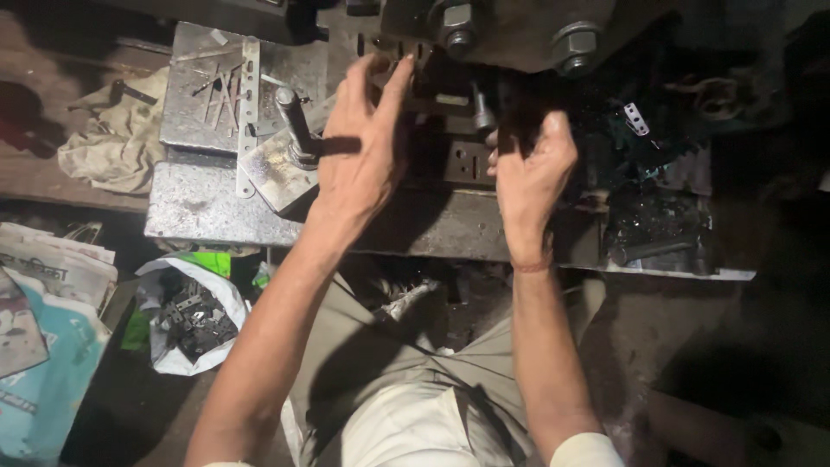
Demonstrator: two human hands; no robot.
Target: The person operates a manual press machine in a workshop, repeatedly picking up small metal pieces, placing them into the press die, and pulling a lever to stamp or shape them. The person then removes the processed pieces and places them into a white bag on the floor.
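Die block [468, 161] between both hands (untouched)

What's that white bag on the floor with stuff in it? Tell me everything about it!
The white bag is thin crinkled plastic, slumped open on the dark floor below the metal bench, left of the person's knee. Inside lies a heap of small dark metal pieces. A green scrap peeks behind it. Neither hand touches it.

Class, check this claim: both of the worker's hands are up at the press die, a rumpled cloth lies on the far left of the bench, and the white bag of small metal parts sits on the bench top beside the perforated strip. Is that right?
One detail is wrong. The head view shows the white bag of small metal parts below the bench, down by the person's left arm, not on the bench top. The rest holds: left hand and right hand are at the die, the cloth lies far left, and the perforated strip is on the bench.
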